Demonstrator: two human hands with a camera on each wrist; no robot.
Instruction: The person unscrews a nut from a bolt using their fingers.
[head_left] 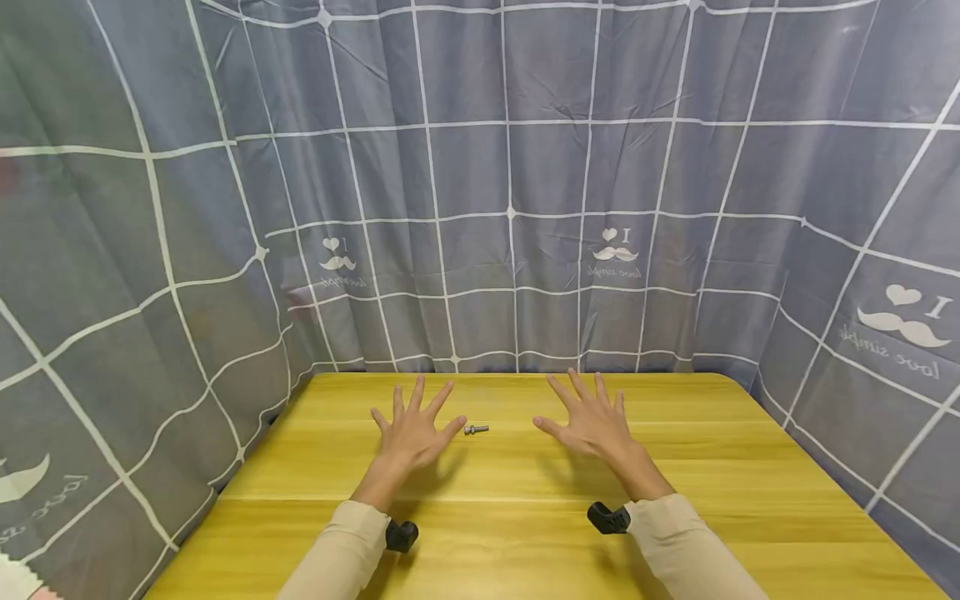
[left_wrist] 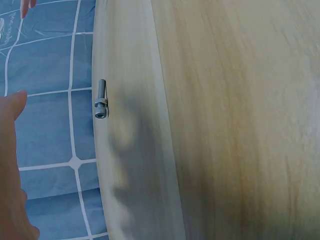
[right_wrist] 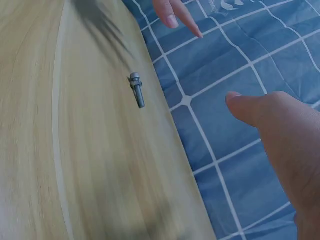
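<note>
A small metal bolt point(head_left: 477, 429) with a socket head lies on the yellow wood-grain table point(head_left: 510, 542). In the left wrist view a ring like a nut sits round the bolt point(left_wrist: 101, 100) close under its head; the right wrist view shows the same bolt point(right_wrist: 136, 90) lying on its side. My left hand point(head_left: 411, 432) hovers over the table with fingers spread, its thumb close to the bolt head and nothing in its grasp. To the right of the bolt, farther off, my right hand point(head_left: 594, 423) is also spread and holds nothing. Both hands cast shadows on the wood.
Grey curtains point(head_left: 472, 175) with white grid lines hang behind the table and along both sides. Each wrist carries a black camera, one at the left cuff point(head_left: 402, 536) and one at the right cuff point(head_left: 608, 518). The table's far edge runs just beyond the fingertips.
</note>
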